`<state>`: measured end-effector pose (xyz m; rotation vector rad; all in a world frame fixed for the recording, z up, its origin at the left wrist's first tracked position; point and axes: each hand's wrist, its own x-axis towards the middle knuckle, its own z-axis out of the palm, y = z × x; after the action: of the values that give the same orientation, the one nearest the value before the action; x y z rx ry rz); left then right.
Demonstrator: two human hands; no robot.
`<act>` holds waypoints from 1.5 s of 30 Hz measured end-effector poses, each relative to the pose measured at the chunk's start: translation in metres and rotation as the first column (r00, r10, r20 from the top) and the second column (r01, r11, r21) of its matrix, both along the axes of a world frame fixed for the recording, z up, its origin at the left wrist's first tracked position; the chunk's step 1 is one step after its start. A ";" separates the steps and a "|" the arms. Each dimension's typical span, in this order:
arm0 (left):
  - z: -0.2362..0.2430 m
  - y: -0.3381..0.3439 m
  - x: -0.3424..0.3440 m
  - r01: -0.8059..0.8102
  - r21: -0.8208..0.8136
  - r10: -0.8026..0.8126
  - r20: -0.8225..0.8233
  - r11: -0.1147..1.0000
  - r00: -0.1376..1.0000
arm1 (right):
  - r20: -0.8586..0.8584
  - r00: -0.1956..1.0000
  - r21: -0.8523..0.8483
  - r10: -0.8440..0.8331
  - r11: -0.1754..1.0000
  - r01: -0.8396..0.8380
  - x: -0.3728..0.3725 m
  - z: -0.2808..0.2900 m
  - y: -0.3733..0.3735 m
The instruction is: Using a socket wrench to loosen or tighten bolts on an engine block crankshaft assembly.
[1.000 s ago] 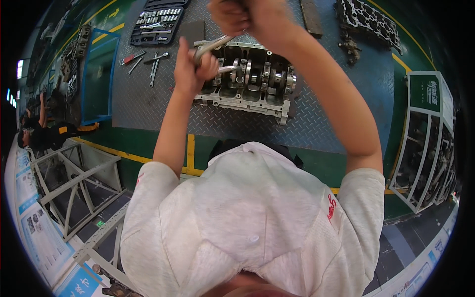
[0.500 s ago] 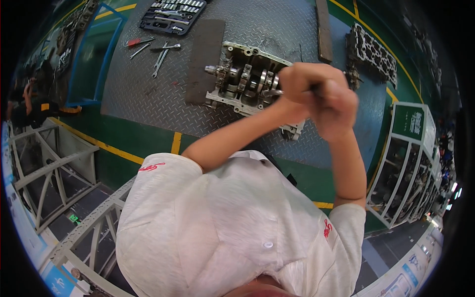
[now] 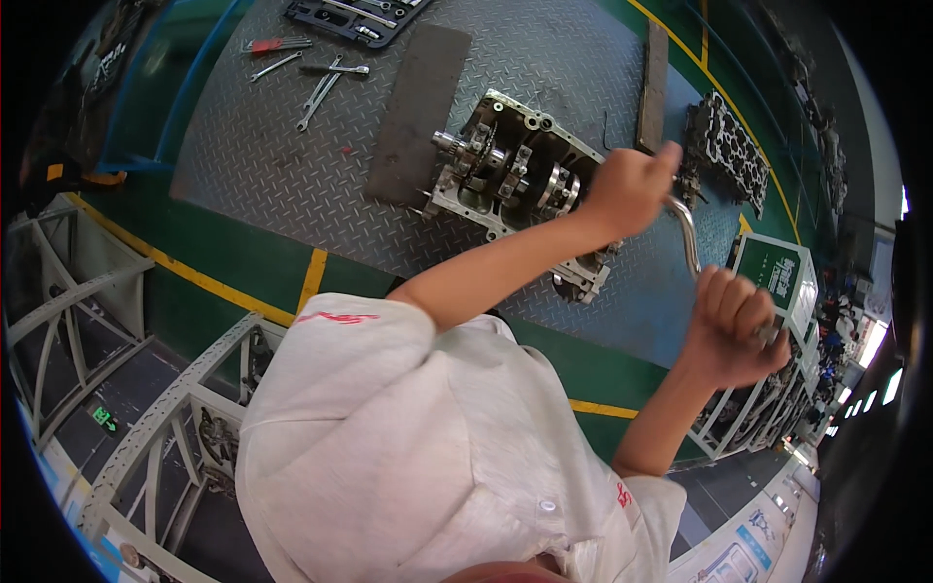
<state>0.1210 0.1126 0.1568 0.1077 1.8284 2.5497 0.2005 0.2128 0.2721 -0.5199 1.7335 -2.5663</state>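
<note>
An engine block [image 3: 505, 175] with its crankshaft exposed lies on a grey checker-plate floor [image 3: 292, 165]. My left hand [image 3: 632, 185] reaches across it and grips the upper end of a bent metal wrench handle [image 3: 686, 235] at the block's right side. My right hand [image 3: 739, 335] is closed around the lower end of the same handle, further right and nearer to me. Where the handle's tip meets the block is hidden behind my left hand.
Loose wrenches [image 3: 321, 83] and a dark socket tray [image 3: 355, 15] lie at the far left, beside a dark mat [image 3: 418, 107]. A long bar [image 3: 653, 83] and a cylinder head [image 3: 724, 136] lie at the far right. White metal frames [image 3: 97, 321] stand left; a green sign stand [image 3: 777, 272] stands right.
Both hands have swung the handle rightward: a second ago they were up over the block, now they are spread apart at its right side.
</note>
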 end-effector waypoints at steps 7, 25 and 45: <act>-0.012 0.049 0.055 0.242 -0.370 -0.357 -0.283 0.897 0.890 | 0.004 0.998 0.119 0.063 0.991 -0.063 -0.004 0.004 -0.025; -0.012 0.047 0.005 -0.059 -0.259 -0.013 -0.267 0.964 0.963 | -0.084 0.994 0.176 0.064 0.983 -0.049 0.010 -0.004 -0.024; -0.004 0.032 0.004 -0.017 -0.146 -0.012 -0.199 0.989 0.980 | -0.112 0.992 0.071 0.061 0.996 -0.053 0.003 -0.011 -0.007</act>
<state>0.1251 0.1442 0.1527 0.3737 2.0786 2.4744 0.2037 0.2062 0.2615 -0.7161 1.8040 -2.4748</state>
